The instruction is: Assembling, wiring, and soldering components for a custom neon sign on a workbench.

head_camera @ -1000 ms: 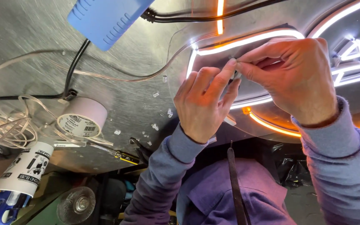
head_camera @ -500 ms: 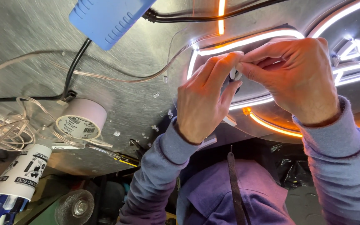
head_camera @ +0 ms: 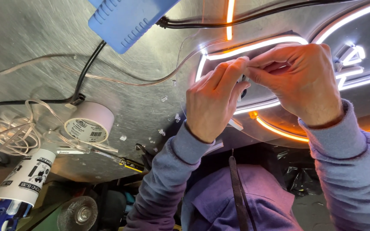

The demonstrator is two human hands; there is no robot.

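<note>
A scratched metal bench [head_camera: 31, 34] fills the view, with a lit white tube [head_camera: 253, 45] and an orange tube [head_camera: 279, 130] at 3 o'clock. At centre, a small white piece [head_camera: 241, 81] is pinched between the fingertips of the left hand [head_camera: 213, 102] and the right hand [head_camera: 300, 81], both closed tightly on it. A blue box [head_camera: 129, 19] lies at 12 o'clock, a wire spool [head_camera: 86, 124] at 9 o'clock.
</note>
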